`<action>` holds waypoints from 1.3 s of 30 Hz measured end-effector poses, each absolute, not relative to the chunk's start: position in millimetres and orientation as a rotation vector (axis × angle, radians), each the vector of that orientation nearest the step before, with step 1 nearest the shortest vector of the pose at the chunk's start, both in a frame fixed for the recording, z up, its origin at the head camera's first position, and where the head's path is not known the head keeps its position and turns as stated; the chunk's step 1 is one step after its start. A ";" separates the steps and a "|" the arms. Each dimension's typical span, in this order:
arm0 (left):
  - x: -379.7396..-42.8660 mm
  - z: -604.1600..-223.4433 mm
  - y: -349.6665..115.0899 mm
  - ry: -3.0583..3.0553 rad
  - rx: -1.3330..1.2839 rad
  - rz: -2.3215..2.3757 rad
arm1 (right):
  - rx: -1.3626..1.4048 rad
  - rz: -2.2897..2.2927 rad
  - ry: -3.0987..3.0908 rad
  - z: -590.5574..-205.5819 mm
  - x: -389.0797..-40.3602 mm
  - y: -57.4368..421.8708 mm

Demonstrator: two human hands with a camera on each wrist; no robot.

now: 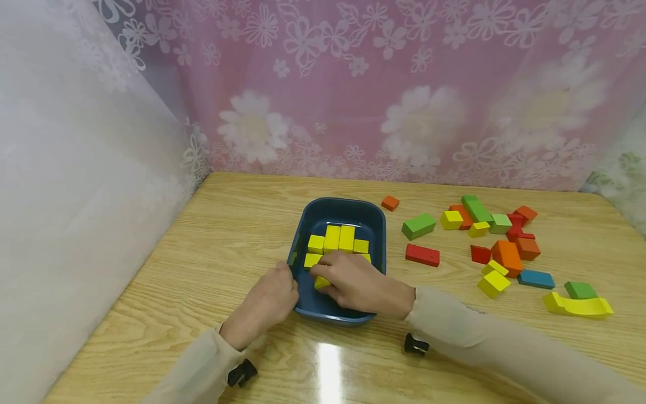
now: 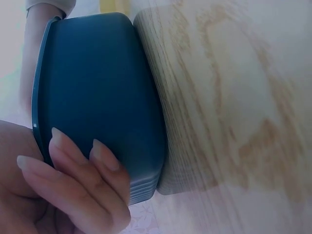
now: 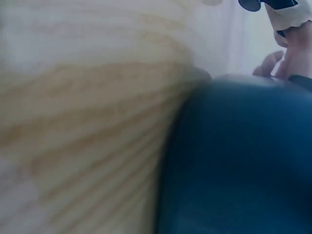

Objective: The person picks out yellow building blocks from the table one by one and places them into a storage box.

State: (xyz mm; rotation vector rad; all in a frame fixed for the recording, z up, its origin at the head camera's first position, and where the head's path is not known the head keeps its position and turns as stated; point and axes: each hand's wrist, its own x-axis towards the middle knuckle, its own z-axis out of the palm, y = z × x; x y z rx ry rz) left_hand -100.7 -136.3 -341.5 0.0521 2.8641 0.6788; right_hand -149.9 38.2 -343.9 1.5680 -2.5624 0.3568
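A dark blue plastic basin (image 1: 344, 203) stands on the wooden table with several yellow blocks (image 1: 331, 239) laid together on its floor. At its left rim my left hand (image 1: 270, 297) grips the edge, the fingers (image 2: 73, 190) lying along the outer wall in the left wrist view. My right hand (image 1: 353, 280) reaches over the right rim into the basin. Its thumb and fingers pinch a yellow block (image 1: 321, 283) at the near end of the group, and the hand hides part of the blocks. The right wrist view mostly holds the basin's blurred outer wall (image 3: 239, 156).
Right of the basin lie loose blocks: a green block (image 1: 419, 226), a red block (image 1: 422, 255), an orange block (image 1: 507, 258), a blue block (image 1: 536, 279) and a curved yellow piece (image 1: 577, 306). A small orange block (image 1: 390, 203) is near the far right corner. Behind hangs a pink flowered curtain (image 1: 343, 84).
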 end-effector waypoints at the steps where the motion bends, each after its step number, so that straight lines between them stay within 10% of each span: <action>1: -100.7 -341.8 -136.2 2.860 0.051 0.680 | 1.580 0.347 -2.554 -345.2 -149.4 36.8; 39: -101.9 -343.7 -138.3 2.863 0.076 0.705 | 1.574 0.187 -2.584 -352.9 -149.3 29.4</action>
